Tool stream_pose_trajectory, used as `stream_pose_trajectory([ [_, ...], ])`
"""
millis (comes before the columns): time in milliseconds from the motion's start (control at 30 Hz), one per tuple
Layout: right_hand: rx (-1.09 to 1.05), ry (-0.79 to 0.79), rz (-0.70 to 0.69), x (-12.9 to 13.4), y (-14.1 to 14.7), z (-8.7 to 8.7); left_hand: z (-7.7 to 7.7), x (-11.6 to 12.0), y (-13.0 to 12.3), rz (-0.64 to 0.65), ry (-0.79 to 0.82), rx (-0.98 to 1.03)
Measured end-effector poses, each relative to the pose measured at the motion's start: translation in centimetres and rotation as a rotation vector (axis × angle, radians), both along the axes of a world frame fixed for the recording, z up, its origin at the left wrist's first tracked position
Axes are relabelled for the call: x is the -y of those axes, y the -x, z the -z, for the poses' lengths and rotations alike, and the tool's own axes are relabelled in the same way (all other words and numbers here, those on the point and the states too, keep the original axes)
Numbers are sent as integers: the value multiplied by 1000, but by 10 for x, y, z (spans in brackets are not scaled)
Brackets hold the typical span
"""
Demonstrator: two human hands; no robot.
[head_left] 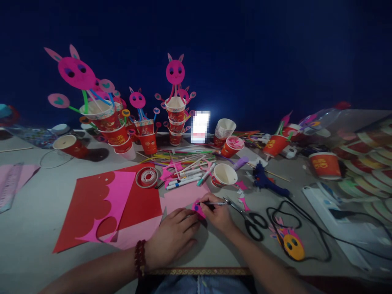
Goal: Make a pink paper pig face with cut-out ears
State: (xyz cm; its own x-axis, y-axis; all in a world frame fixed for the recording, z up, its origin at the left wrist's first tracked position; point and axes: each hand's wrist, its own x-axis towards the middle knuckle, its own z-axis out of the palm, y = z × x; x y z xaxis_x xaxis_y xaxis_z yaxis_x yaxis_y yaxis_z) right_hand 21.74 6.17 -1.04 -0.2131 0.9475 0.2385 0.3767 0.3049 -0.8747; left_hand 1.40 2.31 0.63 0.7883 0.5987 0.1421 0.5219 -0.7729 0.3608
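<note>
In the head view, near the middle of the front edge of the desk [217, 254], the right hand [219, 213] grips a pen [217, 203] in closed fingers, its tip at a small pink paper piece [200, 211]. The left hand [174, 229], fingers extended, rests at the piece's edge. Scissors [256, 228] lie beside the right hand, a red sheet [87, 204] toward the desk's left edge.

Craft workspace, this: from the fingers [188, 219], cut paper [118, 192] at nine o'clock, markers [183, 182] at eleven, glue gun [262, 179] at two!
</note>
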Motion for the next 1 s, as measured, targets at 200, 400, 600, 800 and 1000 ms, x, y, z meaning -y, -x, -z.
stream_pose_trajectory([
  [200, -13, -10, 27, 2, -4, 9, -2, 0, 0, 5, -17, -10],
  [400, -6, -18, 61, 4, -4, 10, -4, 0, 1, 14, 4, -23],
  [600, -23, -13, 46, 3, -1, 3, -1, -1, 0, 9, -15, -18],
  [800, -4, -11, 43, 3, -1, 2, 1, 0, 0, 1, -6, -10],
  [1000, 18, -16, 40, 3, -2, 4, 0, 1, 0, -5, -14, 0],
])
